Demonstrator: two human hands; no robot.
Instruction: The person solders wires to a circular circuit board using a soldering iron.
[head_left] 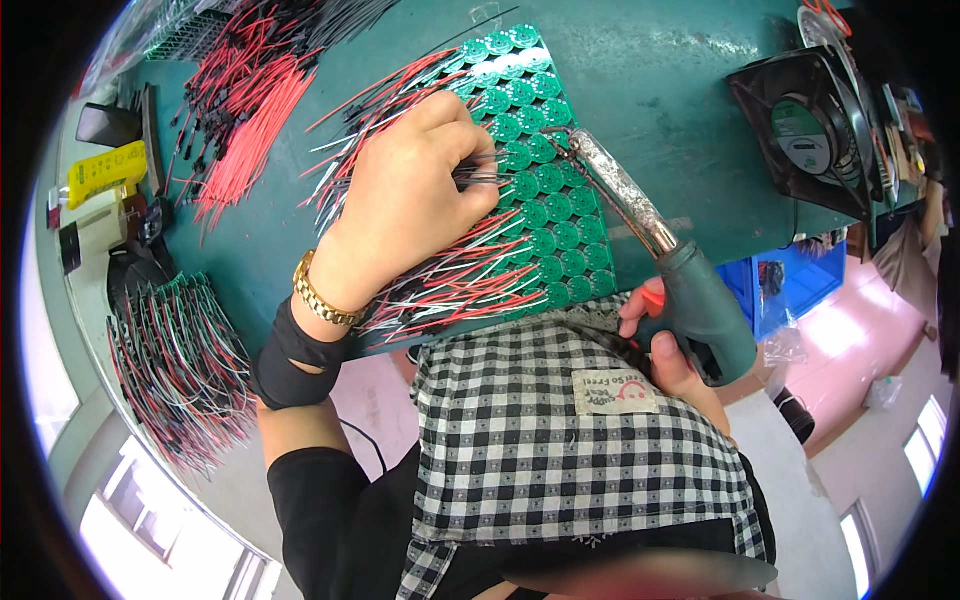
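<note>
A green panel of small round circuit boards [565, 235] lies at the table's front edge. Red, white and black wires [465, 270] run leftward from its left columns. My left hand [415, 185], with a gold watch on the wrist, is closed in a pinch on dark thin wires [478, 172] over the panel. My right hand [672, 360] grips the dark handle of a soldering iron [620, 185], fingers beside its red trigger. The iron's bent tip is at the panel's right columns, close to the pinched wires; whether it touches is unclear.
Loose red and black wires [255, 150] are heaped at the back left. Finished-looking wired boards [185, 365] hang at the left. A black fan [805, 130] stands at the right, above a blue bin [800, 290]. A yellow container [107, 173] is far left.
</note>
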